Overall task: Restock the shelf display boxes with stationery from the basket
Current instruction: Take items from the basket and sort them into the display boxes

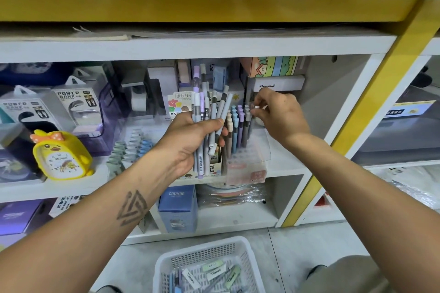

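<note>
My left hand grips a bundle of pastel pens in front of the middle shelf. My right hand is at the top of a clear display box, its fingertips pinching the cap of a pen standing there. Several blue, purple and beige pens stand upright in that box. A printed cardboard display box sits just left of it, partly hidden by my left hand. The white mesh basket lies on the floor below, holding erasers and a few pens.
A yellow duck clock and power bank packs stand at the left of the shelf. Clip rows lie beside the pen boxes. A blue box sits on the lower shelf. A yellow post borders the shelf at the right.
</note>
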The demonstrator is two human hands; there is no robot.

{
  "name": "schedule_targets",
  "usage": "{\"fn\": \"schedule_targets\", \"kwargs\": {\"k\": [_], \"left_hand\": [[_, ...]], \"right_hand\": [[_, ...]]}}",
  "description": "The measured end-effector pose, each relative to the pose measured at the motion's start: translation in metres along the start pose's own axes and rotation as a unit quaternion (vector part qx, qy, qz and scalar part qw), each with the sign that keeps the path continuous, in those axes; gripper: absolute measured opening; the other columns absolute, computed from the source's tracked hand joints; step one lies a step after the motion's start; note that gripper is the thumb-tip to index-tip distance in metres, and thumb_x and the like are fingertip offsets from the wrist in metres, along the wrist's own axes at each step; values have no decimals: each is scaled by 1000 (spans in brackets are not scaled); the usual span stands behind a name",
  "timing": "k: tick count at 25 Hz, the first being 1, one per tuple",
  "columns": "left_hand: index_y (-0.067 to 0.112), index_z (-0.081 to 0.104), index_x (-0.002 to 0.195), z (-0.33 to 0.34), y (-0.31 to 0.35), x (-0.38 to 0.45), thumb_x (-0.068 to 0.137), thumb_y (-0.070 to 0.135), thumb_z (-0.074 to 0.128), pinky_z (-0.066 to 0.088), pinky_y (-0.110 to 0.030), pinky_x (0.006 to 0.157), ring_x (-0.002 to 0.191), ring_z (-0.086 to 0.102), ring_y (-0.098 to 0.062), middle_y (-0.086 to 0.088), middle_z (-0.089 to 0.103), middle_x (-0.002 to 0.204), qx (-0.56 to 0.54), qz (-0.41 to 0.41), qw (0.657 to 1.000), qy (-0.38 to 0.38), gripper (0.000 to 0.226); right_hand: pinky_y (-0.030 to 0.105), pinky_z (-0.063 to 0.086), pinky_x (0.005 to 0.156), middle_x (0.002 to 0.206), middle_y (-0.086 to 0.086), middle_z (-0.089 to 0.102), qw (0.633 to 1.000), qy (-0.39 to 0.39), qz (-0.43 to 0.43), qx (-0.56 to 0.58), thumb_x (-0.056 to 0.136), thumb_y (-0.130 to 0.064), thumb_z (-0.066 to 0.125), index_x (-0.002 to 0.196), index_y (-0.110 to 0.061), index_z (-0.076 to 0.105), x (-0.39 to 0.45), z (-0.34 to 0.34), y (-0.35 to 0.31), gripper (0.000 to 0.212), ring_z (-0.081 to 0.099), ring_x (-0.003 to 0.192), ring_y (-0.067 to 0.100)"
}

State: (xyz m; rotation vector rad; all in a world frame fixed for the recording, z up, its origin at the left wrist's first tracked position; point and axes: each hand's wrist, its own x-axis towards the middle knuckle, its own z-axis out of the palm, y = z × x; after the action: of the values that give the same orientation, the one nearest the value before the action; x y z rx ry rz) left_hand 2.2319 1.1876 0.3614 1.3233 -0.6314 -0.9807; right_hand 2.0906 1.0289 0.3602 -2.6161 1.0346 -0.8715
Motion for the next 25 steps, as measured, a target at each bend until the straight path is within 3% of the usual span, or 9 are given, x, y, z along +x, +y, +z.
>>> {"fn": "schedule_targets", "kwargs": {"k": [2, 4, 7, 9, 10, 12, 14, 22, 25], "left_hand": [[-2, 70, 87, -1, 0, 0, 89, 5, 67, 46, -29, 54, 55, 61, -23, -17, 70, 74, 0, 0, 1000, -1, 8], [-2, 70, 88, -1, 0, 0, 89, 5, 67, 46, -29, 54, 55, 61, -23, -17, 70, 75, -1, -1, 1000, -3, 8], [-3, 70, 89, 2, 1, -2, 90, 4, 67, 47, -28, 50, 54, 62, -23, -17, 70, 74, -9, -5, 1000, -9, 8], [-4, 69, 89, 5, 1, -4, 90, 3, 66, 47, -27, 48, 53, 62, -22, -17, 70, 74, -10, -8, 1000, -14, 7], [-4, 69, 90, 7, 1, -5, 89, 3, 66, 47, -27, 48, 53, 62, -22, -17, 70, 74, -9, -9, 1000, -17, 8], [-5, 69, 90, 10, -1, -6, 89, 3, 66, 47, -27, 47, 53, 62, -23, -18, 70, 75, -3, -13, 1000, -28, 8], [-3, 70, 88, 14, -3, -8, 89, 3, 67, 48, -27, 47, 53, 63, -23, -19, 71, 76, 8, -14, 999, -42, 7], [2, 73, 85, 17, -7, -8, 88, 5, 69, 51, -28, 50, 55, 66, -25, -22, 73, 81, 18, -5, 998, -56, 7], [5, 75, 79, 16, -6, -8, 88, 5, 69, 52, -30, 53, 56, 67, -25, -20, 73, 79, 23, 3, 998, -50, 10]], "right_hand": [[44, 55, 77, 98, 9, 72, 999, -2, -21, -31, 94, -15, 64, 100, -10, 73, -2, 2, 0, 12, 64, 93, 33], [44, 54, 86, 114, 9, 66, 998, -36, -24, -52, 94, -5, 54, 112, -11, 74, -5, 3, 0, 28, 60, 107, 32], [39, 51, 95, 121, 10, 59, 999, -38, 24, -26, 95, -5, 50, 124, -14, 70, -3, -6, -2, 36, 59, 108, 29], [28, 54, 87, 112, 6, 70, 994, -19, 80, 78, 96, -6, 51, 122, -17, 71, -1, -17, -5, 34, 65, 95, 21], [23, 56, 75, 103, 6, 74, 979, -19, 119, 162, 96, -7, 54, 119, -16, 71, -2, -22, -8, 30, 67, 83, 17], [21, 50, 54, 88, 8, 77, 922, -50, 185, 337, 96, -8, 59, 112, -12, 69, -8, -30, -16, 20, 63, 64, 15], [24, 44, 50, 81, 10, 75, 868, -91, 203, 444, 95, -12, 64, 108, -10, 67, -14, -32, -25, 13, 62, 60, 17], [23, 53, 55, 72, 8, 69, 818, -95, 233, 517, 90, -1, 70, 96, -3, 70, -15, -29, -31, 6, 64, 57, 16], [22, 53, 54, 76, 9, 72, 797, -110, 237, 544, 88, -1, 72, 102, -4, 69, -15, -31, -32, 15, 67, 60, 17]]}}
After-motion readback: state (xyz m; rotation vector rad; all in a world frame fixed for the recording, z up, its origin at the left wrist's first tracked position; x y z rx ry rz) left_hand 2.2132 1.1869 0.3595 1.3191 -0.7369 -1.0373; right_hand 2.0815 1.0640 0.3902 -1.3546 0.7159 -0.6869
